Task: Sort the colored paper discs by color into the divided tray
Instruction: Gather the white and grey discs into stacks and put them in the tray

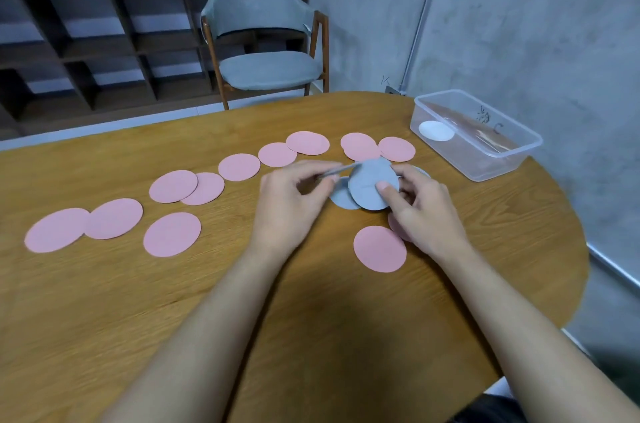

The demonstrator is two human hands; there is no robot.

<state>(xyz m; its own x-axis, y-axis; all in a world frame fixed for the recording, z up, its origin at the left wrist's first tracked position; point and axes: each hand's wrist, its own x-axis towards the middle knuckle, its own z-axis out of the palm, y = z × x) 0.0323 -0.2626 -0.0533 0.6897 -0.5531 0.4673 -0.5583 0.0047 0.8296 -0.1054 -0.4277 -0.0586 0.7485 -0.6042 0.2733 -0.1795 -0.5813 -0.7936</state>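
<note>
I see the grey discs (372, 185) between my 2 hands, in a small overlapping pile; the top one is tilted up and at least 2 more lie under it, one at the left (343, 196) and one whose edge shows past my right hand. The pink discs (171, 234) are all loose on the desk (104, 301): a long curved row runs from far left of my left hand up to just beyond the grey pile, 1 lies near my right wrist (380, 248), and another is partly hidden under that hand.

The clear tray (481, 159) stands well apart, beyond and to the right of my right hand. Inside it I see only 1 white disc (436, 131); the divider I cannot make out clearly. So I judge the sorting has hardly begun: the pink and the grey remain to be moved.

My left hand (294, 201) is closed narrow, thumb and fingers pinching the edge of a thin grey disc (341, 169), seen edge-on. My right hand (420, 211) is half curled, the thumb pressing on the face of the top grey disc and holding it.
</note>
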